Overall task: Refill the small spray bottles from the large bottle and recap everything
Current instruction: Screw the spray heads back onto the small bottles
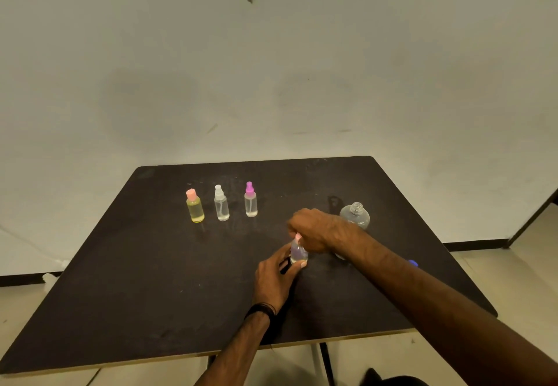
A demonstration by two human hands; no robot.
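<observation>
On the dark table (151, 280) a small clear spray bottle (298, 252) stands upright near the middle. My left hand (274, 280) grips its body from the left. My right hand (311, 228) pinches its pink spray top (298, 237) from above. Behind my right hand stands the large clear bottle (356, 215), its neck open with no cap on. A blue cap (413, 263) peeks out beyond my right forearm. At the back left stand a yellow bottle with a pink cap (195, 206), a clear bottle with a white sprayer (221, 203) and a clear bottle with a purple sprayer (250, 200).
The table's front edge (211, 354) runs close to my body, and its right edge drops off past the blue cap. A pale wall rises behind the table. A light tiled floor shows on both sides.
</observation>
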